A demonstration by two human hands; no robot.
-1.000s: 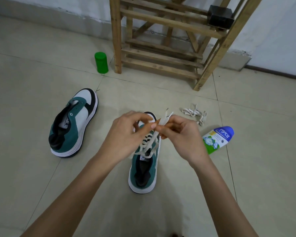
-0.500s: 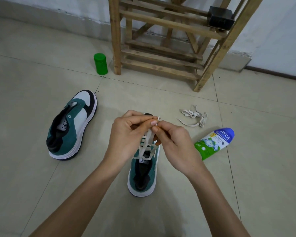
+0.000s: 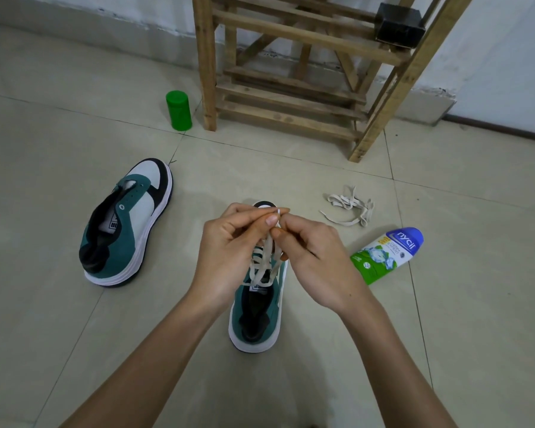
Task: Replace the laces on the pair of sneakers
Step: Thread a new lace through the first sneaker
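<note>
A green, white and black sneaker (image 3: 257, 316) stands on the floor below my hands, with a cream lace (image 3: 264, 262) threaded through its eyelets. My left hand (image 3: 229, 251) and my right hand (image 3: 315, 257) meet above the toe, each pinching an end of that lace between thumb and fingertips. The lace ends rise from the shoe to my fingers. The matching sneaker (image 3: 127, 223) stands at the left with no lace in it. A loose cream lace (image 3: 349, 206) lies bunched on the floor at the right.
A blue and green bottle (image 3: 386, 254) lies on its side right of my hands. A green canister (image 3: 179, 110) stands beside a wooden rack (image 3: 291, 75) against the wall, with a black box (image 3: 400, 21) on the rack.
My hands have drawn closer together and the lace ends, which stuck up above my fingers a second ago, are now pulled down into my fingertips. The view has tilted slightly.
</note>
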